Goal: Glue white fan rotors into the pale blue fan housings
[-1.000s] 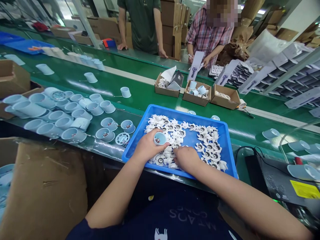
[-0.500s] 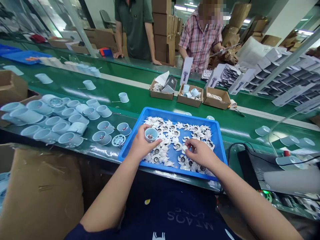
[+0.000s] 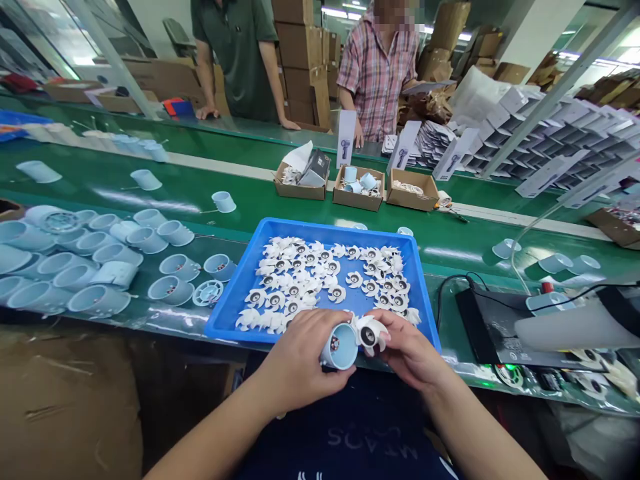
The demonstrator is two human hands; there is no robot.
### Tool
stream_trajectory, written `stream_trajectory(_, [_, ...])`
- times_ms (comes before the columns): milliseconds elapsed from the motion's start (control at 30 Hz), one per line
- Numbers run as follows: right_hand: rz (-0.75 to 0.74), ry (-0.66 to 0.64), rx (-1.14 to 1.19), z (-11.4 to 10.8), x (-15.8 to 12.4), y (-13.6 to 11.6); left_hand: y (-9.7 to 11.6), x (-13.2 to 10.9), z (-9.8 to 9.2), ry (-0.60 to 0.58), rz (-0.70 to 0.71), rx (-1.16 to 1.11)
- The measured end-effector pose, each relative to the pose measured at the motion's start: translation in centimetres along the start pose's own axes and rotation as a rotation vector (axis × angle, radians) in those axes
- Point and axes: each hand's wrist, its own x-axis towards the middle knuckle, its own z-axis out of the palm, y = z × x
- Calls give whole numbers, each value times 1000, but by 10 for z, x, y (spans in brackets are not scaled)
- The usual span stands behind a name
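My left hand [image 3: 303, 360] is wrapped round a light blue plastic cup-shaped housing [image 3: 345, 353], its open mouth tilted toward me and a small red-and-metal part visible inside. Right beside that mouth, my right hand [image 3: 413, 343] pinches a white fan wheel [image 3: 369, 333] with a dark round hub. Both hands are above the near edge of a blue tray [image 3: 427, 293], in which many more white fan wheels lie spread out.
Many light blue housings [image 3: 100, 300] lie on the left of the green bench, with a round grille [image 3: 208, 293] beside them. Small cardboard boxes [image 3: 360, 193] stand beyond the tray. A dark device with a cable [image 3: 480, 333] sits right. Two people stand across the bench.
My right hand has picked up a fan wheel from the tray. Both hands have come together nearer my body, and the housing has tipped so its mouth faces me. The camera view has shifted.
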Motion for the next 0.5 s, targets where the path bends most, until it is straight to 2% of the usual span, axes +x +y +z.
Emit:
stream_trajectory(67, [-91, 31, -143, 7, -5, -5, 0, 1, 4, 6, -10, 49])
stream_trajectory(167, [-309, 90, -662, 19, -8, -10, 2, 2, 13, 50, -3, 130])
stream_trajectory(233, [-377, 94, -926, 24, -4, -11, 3, 2, 21, 94, -14, 156])
stream_trajectory(400, [-362, 21, -906, 19, 8, -9, 6, 1, 32, 104, -19, 149])
stream_trajectory(500, [-518, 36, -862, 5, -3, -7, 4, 8, 23, 77, 19, 115])
